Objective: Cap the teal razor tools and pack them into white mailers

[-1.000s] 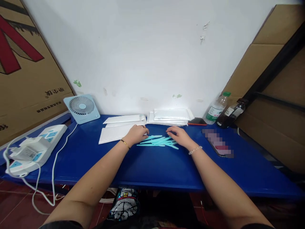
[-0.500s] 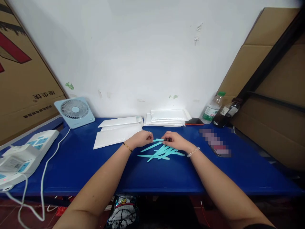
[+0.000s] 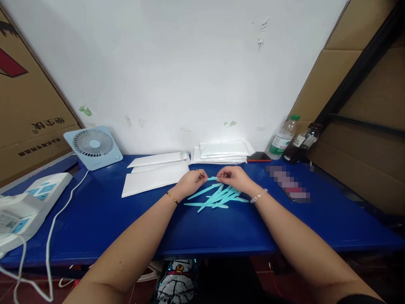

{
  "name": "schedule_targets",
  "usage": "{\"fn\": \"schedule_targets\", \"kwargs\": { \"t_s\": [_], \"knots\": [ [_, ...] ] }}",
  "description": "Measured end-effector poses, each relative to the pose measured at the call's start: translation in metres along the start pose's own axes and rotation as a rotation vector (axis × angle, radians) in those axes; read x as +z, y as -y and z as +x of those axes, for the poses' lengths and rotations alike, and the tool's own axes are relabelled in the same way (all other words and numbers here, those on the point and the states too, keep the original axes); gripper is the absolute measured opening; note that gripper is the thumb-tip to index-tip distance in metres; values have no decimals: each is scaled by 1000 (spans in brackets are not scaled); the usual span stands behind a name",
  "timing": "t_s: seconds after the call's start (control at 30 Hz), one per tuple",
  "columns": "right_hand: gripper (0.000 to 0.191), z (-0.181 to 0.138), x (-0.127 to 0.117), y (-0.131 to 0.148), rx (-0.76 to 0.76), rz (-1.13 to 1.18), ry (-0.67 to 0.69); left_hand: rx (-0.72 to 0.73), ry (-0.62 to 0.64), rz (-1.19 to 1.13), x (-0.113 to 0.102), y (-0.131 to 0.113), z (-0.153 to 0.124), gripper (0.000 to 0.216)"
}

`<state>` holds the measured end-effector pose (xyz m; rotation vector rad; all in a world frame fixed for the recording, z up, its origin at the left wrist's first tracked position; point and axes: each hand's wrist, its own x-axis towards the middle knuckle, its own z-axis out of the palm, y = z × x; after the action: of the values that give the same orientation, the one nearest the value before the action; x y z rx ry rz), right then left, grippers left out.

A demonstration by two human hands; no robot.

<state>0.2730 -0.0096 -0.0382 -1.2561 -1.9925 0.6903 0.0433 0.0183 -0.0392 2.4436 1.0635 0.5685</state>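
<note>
A loose pile of several thin turquoise plastic sticks (image 3: pixel 218 197) lies on the blue table (image 3: pixel 95 219). Just above the pile, my left hand (image 3: pixel 191 182) and my right hand (image 3: pixel 233 177) each pinch one end of a single turquoise stick (image 3: pixel 212 179) and hold it level between them. Both hands have their fingers closed on that stick. A gold bangle is on my left wrist and a bead bracelet on my right.
White padded envelopes (image 3: pixel 155 177) lie left of my hands, a second stack (image 3: pixel 223 152) at the wall. A small blue fan (image 3: pixel 93 146), a white power strip (image 3: pixel 25 204) with cable, two bottles (image 3: pixel 283 139), a phone (image 3: pixel 259 157) and cardboard sheets (image 3: pixel 357 109) surround the table.
My hands went from resting on the stick pile to lifting one stick between them. The pile is now more scattered, and the camera shifted slightly right and down.
</note>
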Motion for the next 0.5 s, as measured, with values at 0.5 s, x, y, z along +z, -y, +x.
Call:
{"fn": "schedule_targets", "kwargs": {
  "t_s": [0.5],
  "knots": [
    [19,1,-12,-8,-4,-186,-33,-22,8,258,-4,-14,1,32]
  ]
}}
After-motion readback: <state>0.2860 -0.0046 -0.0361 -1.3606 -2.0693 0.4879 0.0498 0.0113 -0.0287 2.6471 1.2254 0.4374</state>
